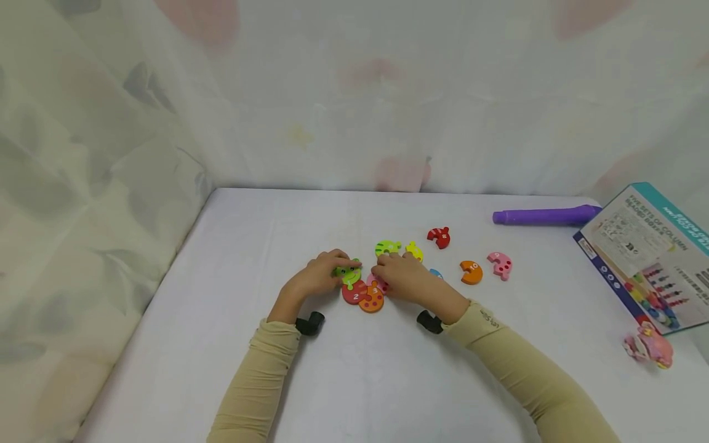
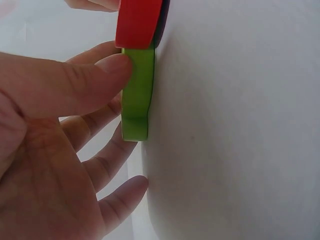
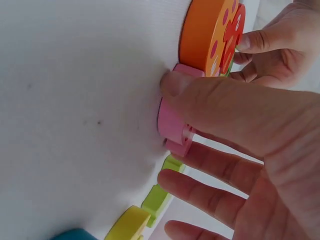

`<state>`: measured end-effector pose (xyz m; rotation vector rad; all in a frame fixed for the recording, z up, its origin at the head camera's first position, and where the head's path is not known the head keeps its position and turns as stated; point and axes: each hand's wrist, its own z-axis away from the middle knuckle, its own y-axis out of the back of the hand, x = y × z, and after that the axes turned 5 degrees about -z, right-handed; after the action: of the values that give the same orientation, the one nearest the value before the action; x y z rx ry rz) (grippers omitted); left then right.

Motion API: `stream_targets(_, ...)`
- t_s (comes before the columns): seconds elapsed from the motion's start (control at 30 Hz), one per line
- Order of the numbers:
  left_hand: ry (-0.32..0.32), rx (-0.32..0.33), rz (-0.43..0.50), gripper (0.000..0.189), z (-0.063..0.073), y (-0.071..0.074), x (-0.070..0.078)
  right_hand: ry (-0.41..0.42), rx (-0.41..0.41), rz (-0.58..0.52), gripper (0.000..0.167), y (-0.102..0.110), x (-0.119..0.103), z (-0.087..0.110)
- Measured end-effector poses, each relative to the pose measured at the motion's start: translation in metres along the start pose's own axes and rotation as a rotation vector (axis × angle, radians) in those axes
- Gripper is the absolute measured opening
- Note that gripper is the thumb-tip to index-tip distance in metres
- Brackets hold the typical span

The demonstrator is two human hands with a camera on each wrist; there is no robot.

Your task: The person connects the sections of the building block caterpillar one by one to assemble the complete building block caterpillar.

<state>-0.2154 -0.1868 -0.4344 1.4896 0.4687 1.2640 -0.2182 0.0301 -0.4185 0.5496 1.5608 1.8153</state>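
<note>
Around the orange piece (image 1: 372, 301), left fingers (image 2: 110, 157) are closely pinching the green piece (image 1: 350, 276) at ten o'clock, right fingers (image 3: 220, 167) the pink piece (image 3: 170, 122) at one. Both are looking light and hard, probably holding best by edges.

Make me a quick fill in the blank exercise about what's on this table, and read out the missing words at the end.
1. The face piece in the left hand is coloured ____.
2. The dotted piece that the right hand pinches is coloured ____.
3. The orange piece beside the red piece marked 2 carries the number ____.
4. The long stick by the box is coloured ____.

Missing words: green; pink; 3; purple.
</note>
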Motion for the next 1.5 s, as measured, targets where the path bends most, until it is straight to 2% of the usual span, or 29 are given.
stream_targets(0.2, 0.001, -0.003, -0.005, 0.048, 0.001, 0.000, 0.001, -0.016, -0.004, -0.066, 0.051, 0.002, 0.005, 0.002)
stream_targets(0.4, 0.003, 0.002, -0.014, 0.047, 0.001, 0.000, 0.002, -0.056, 0.075, -0.112, 0.050, 0.010, 0.022, 0.008)
stream_targets(0.6, 0.007, -0.009, -0.009, 0.048, 0.000, -0.001, 0.001, -0.067, 0.132, -0.096, 0.045, 0.011, 0.040, -0.002)
stream_targets(0.8, -0.002, -0.004, -0.014, 0.048, -0.001, -0.003, -0.002, -0.097, 0.071, -0.081, 0.050, 0.013, 0.047, -0.017)
stream_targets(1.1, 0.004, -0.008, -0.013, 0.047, -0.002, -0.002, -0.002, -0.109, -0.016, -0.033, 0.049, 0.015, 0.044, -0.032)
stream_targets(1.33, 0.013, -0.011, -0.011, 0.047, -0.002, -0.003, -0.001, -0.130, -0.009, -0.031, 0.043, 0.014, 0.041, -0.031)
stream_targets(1.5, 0.016, -0.012, -0.010, 0.047, -0.001, -0.002, -0.001, -0.148, -0.007, -0.012, 0.045, 0.013, 0.040, -0.030)
